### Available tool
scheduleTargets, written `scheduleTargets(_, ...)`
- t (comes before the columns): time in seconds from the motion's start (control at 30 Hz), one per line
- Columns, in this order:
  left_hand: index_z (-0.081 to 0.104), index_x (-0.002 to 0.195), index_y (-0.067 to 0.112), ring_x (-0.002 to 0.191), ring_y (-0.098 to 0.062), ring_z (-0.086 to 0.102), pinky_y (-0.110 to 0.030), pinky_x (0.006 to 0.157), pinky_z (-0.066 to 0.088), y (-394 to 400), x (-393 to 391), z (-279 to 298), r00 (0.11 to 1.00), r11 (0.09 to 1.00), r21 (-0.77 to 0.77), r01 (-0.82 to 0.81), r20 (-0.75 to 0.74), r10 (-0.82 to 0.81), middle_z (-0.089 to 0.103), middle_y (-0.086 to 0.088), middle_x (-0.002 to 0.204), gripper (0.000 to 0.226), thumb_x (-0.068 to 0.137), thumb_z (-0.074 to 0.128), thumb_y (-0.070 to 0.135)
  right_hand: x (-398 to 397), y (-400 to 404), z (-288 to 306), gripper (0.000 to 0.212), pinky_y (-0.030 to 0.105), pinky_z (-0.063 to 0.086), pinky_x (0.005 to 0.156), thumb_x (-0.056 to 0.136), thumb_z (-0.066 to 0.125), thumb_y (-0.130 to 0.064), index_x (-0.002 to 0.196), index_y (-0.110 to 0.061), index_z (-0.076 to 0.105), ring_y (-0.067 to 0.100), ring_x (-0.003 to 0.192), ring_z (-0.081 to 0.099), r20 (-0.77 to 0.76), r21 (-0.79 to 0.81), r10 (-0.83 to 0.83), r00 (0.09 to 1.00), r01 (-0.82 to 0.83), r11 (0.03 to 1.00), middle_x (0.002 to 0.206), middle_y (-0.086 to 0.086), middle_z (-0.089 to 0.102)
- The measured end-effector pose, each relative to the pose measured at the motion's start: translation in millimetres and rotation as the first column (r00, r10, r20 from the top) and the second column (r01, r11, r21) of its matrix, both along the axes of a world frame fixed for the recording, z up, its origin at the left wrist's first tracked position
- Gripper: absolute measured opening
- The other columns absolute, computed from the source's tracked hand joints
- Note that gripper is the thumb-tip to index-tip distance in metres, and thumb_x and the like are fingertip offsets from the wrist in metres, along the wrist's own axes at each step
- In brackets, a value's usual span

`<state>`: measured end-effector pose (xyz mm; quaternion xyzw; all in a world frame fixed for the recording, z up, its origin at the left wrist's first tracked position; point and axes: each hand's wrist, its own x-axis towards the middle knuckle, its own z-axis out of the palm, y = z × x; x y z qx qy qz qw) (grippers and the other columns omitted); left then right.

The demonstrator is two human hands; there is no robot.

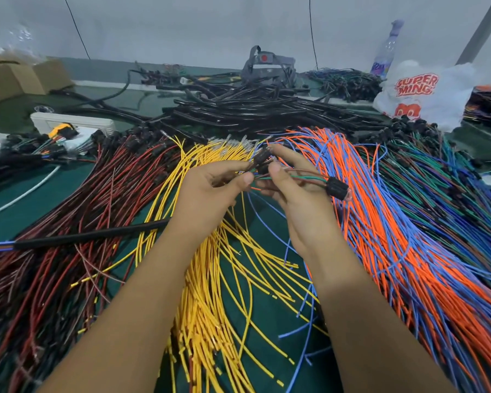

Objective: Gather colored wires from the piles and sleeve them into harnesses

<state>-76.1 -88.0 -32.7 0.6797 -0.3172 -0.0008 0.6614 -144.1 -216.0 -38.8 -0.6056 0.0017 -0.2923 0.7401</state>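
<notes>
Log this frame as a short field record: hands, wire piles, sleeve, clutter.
left hand: pinches wire ends between thumb and fingers
right hand: holds a small bundle of wires with a black connector
yellow wires: centre pile, under the forearms
red and black wires: left pile
orange and blue wires: right pile
black sleeve: lies across the left pile, wires showing at its left end
black tubing heap: behind the piles
plastic bag: far right

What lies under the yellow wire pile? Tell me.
Under the yellow wire pile the green table mat shows through gaps. Both forearms cover its middle, so anything else beneath is hidden.
</notes>
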Motion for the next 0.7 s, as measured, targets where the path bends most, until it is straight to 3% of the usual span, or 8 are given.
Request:
scheduleTargets(0.1, 0.067, 0.093, 0.041, 0.063, 0.001, 0.060, -0.019, 0.065, 0.051, 0.2, 1.3, -2.6, 0.996, 0.997, 0.064, -0.032, 0.087, 0.026, 0.070, 0.015, 0.075, 0.027, 0.087, 0.068, 0.014, -2.1, -0.3, 3.0, 0.018, 0.025, 0.053, 0.074, 0.087, 0.063, -0.023, 0.104, -0.028, 0.069, 0.016, 0.094, 0.068, -0.037, 0.003, -0.014, 0.999, 0.014, 1.000, 0.099, -0.001, 0.072)
scheduleTargets(0.23, 0.066, 0.111, 0.045, 0.081, -0.003, 0.062, -0.031, 0.076, 0.051, 4.2, 1.2, -7.2, 0.957, 0.933, 0.337, -0.125, 0.289, 0.024, 0.067, 0.019, 0.084, 0.024, 0.090, 0.064, 0.034, -3.1, -2.3, 2.6, 0.008, 0.029, 0.052, 0.074, 0.091, 0.063, -0.013, 0.094, -0.020, 0.066, 0.018, 0.086, 0.067, -0.033, 0.048, -0.085, 0.996, 0.087, 0.995, 0.090, 0.002, 0.070)
scheduleTargets(0.33, 0.063, 0.110, 0.040, 0.074, -0.010, 0.060, -0.039, 0.068, 0.052, 8.3, 2.4, -5.9, 0.929, 0.863, 0.471, -0.184, 0.369, -0.003, 0.064, 0.015, 0.076, 0.021, 0.091, 0.056, 0.046, -3.9, -3.3, 3.6, 0.007, 0.028, 0.052, 0.070, 0.090, 0.063, -0.013, 0.092, -0.020, 0.066, 0.019, 0.083, 0.067, -0.027, 0.073, -0.088, 0.996, 0.090, 0.993, 0.088, 0.003, 0.070)
scheduleTargets(0.5, 0.066, 0.103, 0.027, 0.060, -0.006, 0.048, -0.030, 0.054, 0.037, 5.4, 2.4, -7.8, 0.904, 0.845, 0.495, -0.203, 0.426, -0.032, 0.053, 0.014, 0.066, 0.021, 0.095, 0.052, 0.040, -3.6, -1.7, 3.7, 0.008, 0.028, 0.053, 0.070, 0.081, 0.064, -0.027, 0.082, -0.033, 0.069, 0.017, 0.086, 0.068, -0.079, -0.044, -0.114, 0.990, 0.111, 0.993, 0.092, 0.001, 0.071)
scheduleTargets(0.6, 0.067, 0.102, 0.023, 0.059, -0.010, 0.050, -0.032, 0.053, 0.040, 5.1, 2.5, -8.0, 0.893, 0.847, 0.477, -0.236, 0.450, -0.004, 0.055, 0.010, 0.067, 0.022, 0.095, 0.053, 0.038, -3.1, 0.8, 1.5, 0.010, 0.021, 0.051, 0.065, 0.080, 0.065, -0.029, 0.083, -0.037, 0.069, 0.019, 0.091, 0.068, -0.113, -0.143, -0.116, 0.987, 0.099, 0.985, 0.098, 0.003, 0.070)
scheduleTargets(0.7, 0.066, 0.102, 0.023, 0.062, -0.013, 0.054, -0.037, 0.055, 0.045, 5.4, 2.0, -7.9, 0.902, 0.855, 0.467, -0.224, 0.433, 0.000, 0.059, 0.006, 0.069, 0.025, 0.096, 0.050, 0.042, -3.1, 1.0, 0.8, 0.010, 0.022, 0.049, 0.064, 0.081, 0.066, -0.029, 0.084, -0.038, 0.069, 0.023, 0.093, 0.068, -0.137, -0.133, -0.109, 0.985, 0.090, 0.987, 0.100, 0.002, 0.070)
